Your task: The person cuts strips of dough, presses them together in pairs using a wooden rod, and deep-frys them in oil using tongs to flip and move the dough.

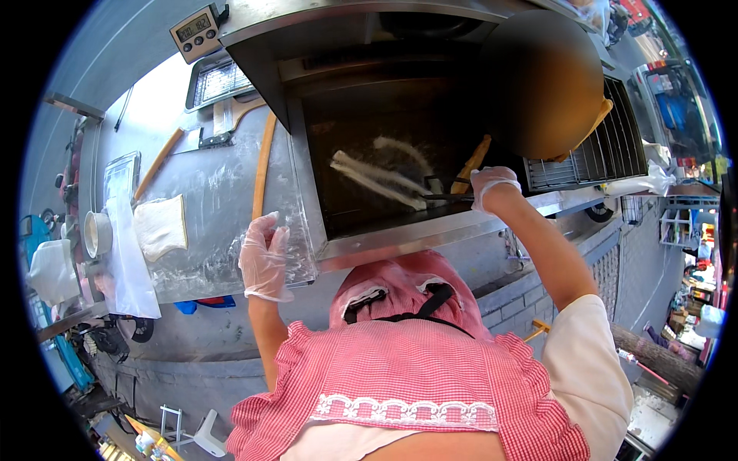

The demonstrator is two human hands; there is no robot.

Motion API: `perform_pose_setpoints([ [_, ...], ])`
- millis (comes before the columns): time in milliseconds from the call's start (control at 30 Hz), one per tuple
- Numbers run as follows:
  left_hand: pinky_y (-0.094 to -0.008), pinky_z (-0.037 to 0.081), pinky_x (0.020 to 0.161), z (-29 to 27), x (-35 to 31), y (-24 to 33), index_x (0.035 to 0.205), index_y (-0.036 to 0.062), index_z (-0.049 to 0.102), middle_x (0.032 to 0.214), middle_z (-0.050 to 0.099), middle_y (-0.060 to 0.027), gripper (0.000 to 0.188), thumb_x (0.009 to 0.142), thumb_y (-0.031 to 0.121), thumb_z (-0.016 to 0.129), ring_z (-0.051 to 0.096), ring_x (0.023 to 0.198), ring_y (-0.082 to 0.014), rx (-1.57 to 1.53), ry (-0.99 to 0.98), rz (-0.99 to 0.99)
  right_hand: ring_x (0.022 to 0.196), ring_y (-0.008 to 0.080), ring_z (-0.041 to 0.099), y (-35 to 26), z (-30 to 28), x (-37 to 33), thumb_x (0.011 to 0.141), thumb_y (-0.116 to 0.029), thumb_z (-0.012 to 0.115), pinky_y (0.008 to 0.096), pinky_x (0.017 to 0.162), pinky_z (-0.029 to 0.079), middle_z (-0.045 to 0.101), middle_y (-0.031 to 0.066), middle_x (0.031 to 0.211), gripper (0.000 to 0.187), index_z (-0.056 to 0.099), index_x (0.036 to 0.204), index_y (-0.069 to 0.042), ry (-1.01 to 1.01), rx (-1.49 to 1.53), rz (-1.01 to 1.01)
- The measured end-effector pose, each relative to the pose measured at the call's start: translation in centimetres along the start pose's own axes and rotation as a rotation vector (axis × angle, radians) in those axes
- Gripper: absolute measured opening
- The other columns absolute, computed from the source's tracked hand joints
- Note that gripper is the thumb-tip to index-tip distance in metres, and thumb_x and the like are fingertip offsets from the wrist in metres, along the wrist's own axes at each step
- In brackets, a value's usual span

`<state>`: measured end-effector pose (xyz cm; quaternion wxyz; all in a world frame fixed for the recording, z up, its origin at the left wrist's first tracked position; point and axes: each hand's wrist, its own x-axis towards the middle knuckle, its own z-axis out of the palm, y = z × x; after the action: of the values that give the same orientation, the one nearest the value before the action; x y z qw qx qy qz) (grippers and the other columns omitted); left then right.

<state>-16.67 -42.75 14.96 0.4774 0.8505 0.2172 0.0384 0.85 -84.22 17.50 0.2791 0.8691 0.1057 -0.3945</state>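
Head view, left to right: one dough slab [161,226] lies at nine o'clock. One wooden rod [264,169], ten o'clock, reaches the left hand [266,257], fingers half-curled; whether gripping, I cannot tell. At twelve, at least two pale dough strips [375,178] lie in the fryer [384,244]. At two, one golden stick [472,163] and the right hand [496,188], gripping one dark tool [453,197]; one blurred round patch [546,84] hides part of the wire rack [624,146].

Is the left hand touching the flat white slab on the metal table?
Apart. The head view shows a stretch of white-dusted metal table between the gloved left hand and the flat white slab.
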Motion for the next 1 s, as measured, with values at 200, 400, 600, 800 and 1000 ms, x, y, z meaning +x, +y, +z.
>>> perform_pose_setpoints([
  [200, -0.0271, 0.054, 0.081, 0.1, 0.2, 0.4, 0.13, 0.0041, 0.068, 0.099, 0.068, -0.0025, 0.031, 0.1, 0.007, 0.072, 0.061, 0.086, -0.0099, -0.008, -0.007, -0.006, 0.121, 0.0318, 0.071, -3.9, -1.3, 2.4, 0.094, -0.045, 0.074, 0.044, 0.099, 0.057, 0.075, 0.0134, 0.126, 0.057, 0.066, 0.134, -0.006, 0.006, 0.189, -0.088],
  [400, -0.0264, 0.053, 0.078, -1.0, -0.4, -1.3, 0.129, 0.0041, 0.068, 0.097, 0.067, -0.0022, 0.031, 0.099, 0.006, 0.072, 0.061, 0.085, -0.009, -0.047, 0.037, -0.022, 0.129, 0.0314, 0.066, -1.7, -4.1, 2.4, 0.094, -0.044, 0.076, 0.0442, 0.102, 0.057, 0.068, 0.0147, 0.14, 0.065, 0.057, 0.144, -0.007, 0.147, 0.254, 0.018],
  [600, -0.0295, 0.055, 0.084, -1.5, -0.4, -2.6, 0.13, 0.0034, 0.068, 0.101, 0.069, -0.0048, 0.034, 0.097, 0.008, 0.075, 0.064, 0.089, -0.0122, -0.091, 0.029, -0.086, 0.123, 0.0314, 0.07, -2.5, -5.1, 8.6, 0.095, -0.041, 0.077, 0.0429, 0.1, 0.059, 0.073, 0.0134, 0.132, 0.053, 0.067, 0.132, -0.004, 0.175, 0.191, 0.048],
  [800, -0.0288, 0.055, 0.085, -2.2, -0.1, -2.5, 0.131, 0.0038, 0.068, 0.102, 0.07, -0.0051, 0.034, 0.098, 0.008, 0.074, 0.064, 0.089, -0.0118, -0.06, 0.039, -0.103, 0.121, 0.0352, 0.07, -3.4, -5.7, 12.5, 0.097, -0.044, 0.073, 0.0448, 0.099, 0.058, 0.075, 0.0143, 0.127, 0.052, 0.07, 0.135, -0.008, 0.008, 0.422, 0.008],
  [1000, -0.0291, 0.055, 0.085, -2.4, 0.2, -2.6, 0.131, 0.0044, 0.068, 0.102, 0.07, -0.0051, 0.034, 0.098, 0.007, 0.074, 0.064, 0.089, -0.0119, -0.093, 0.053, -0.11, 0.125, 0.0348, 0.068, -2.5, -7.1, 8.3, 0.095, -0.048, 0.076, 0.0449, 0.101, 0.057, 0.072, 0.0142, 0.135, 0.062, 0.064, 0.141, -0.008, 0.021, 0.388, 0.032],
])
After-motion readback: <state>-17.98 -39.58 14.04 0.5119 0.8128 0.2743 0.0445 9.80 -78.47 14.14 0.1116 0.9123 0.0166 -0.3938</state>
